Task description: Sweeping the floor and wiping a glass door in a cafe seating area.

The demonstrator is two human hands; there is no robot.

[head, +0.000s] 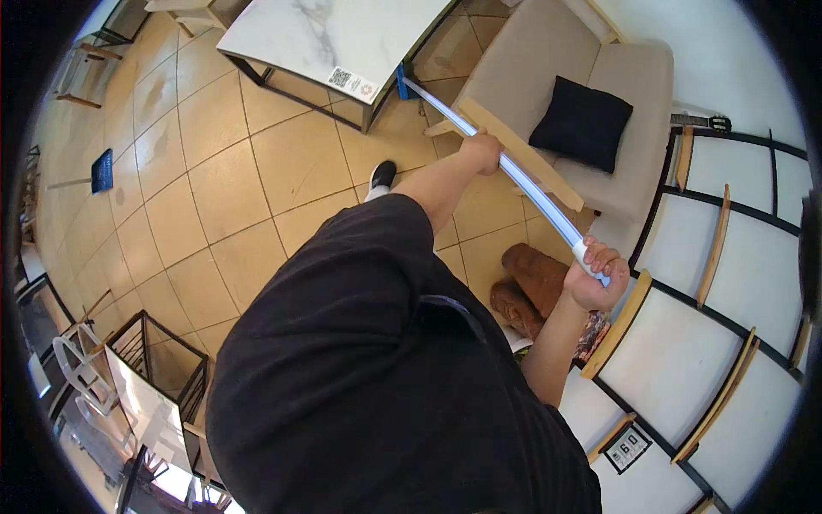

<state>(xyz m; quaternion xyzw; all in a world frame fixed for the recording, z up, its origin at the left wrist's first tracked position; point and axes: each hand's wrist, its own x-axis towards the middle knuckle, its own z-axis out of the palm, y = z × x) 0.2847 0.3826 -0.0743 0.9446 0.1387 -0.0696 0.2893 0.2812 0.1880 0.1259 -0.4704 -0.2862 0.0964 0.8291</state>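
A long pole with a pale blue-white shaft slants from lower right to upper left across my front. My left hand is closed around its middle. At its near end, my right hand grips beside a white sleeve, with the tip poking out below the fingers. The far end meets a blue head, seemingly a broom's, low beside the corner of a marble-patterned table. Part of that head is hidden, and its bristles cannot be made out.
A beige sofa with a wooden frame and a black cushion stands close beyond the pole. Wall shelves line the right. Brown rounded objects lie near my right forearm. A blue dustpan rests on the tiled floor.
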